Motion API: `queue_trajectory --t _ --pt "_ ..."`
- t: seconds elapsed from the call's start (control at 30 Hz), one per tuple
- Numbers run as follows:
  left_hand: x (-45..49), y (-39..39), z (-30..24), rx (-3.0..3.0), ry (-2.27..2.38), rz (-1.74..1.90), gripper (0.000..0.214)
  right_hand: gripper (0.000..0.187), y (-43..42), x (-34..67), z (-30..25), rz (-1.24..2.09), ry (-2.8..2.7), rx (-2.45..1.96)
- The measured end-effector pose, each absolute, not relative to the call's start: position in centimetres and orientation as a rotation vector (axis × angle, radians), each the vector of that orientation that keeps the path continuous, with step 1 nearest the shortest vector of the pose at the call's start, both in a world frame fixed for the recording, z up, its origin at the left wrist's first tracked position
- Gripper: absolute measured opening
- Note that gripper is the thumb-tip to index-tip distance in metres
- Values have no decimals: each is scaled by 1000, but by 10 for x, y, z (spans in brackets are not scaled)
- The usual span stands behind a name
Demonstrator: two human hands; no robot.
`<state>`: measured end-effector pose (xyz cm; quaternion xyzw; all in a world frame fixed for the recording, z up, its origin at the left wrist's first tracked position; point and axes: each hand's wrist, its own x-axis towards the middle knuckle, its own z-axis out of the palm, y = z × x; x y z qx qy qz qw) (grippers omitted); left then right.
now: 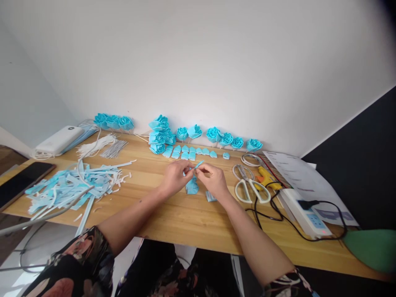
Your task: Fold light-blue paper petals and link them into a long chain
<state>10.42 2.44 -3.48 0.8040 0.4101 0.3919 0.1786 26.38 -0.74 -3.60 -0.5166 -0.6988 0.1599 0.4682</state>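
My left hand (177,176) and my right hand (213,179) meet over the middle of the wooden table, fingertips pinched together on a small blue petal piece (199,164). Its tip sticks up between the fingers. Below them on the wood lies a blue cut piece (192,186), partly hidden by my left hand. A small stack of blue pieces (211,196) sits under my right wrist, mostly covered. Just beyond the hands, cut blue petals (185,152) are laid out in short rows. Blue handmade flowers (214,134) stand against the wall behind.
Blue and white strips (77,183) are heaped at left, near a phone (24,181), a white power bank (58,141) and white ear loops (95,144). On the right are scissors (252,190), a yellow glue gun (269,178), a power strip (306,214), black cords and printed paper (305,181).
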Motion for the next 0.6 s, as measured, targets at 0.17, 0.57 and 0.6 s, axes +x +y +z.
queue_trajectory --t 0.17,0.57,0.6 --pt "104 23 -33 2253 1132 1107 20 13 -7 264 -36 409 -1702 -1250" --pt "104 23 -29 2068 1101 1101 18 13 -9 263 -33 457 -1690 -1248" --pt "105 23 -29 2038 1095 1101 18 13 -9 263 -32 484 -1681 -1249"
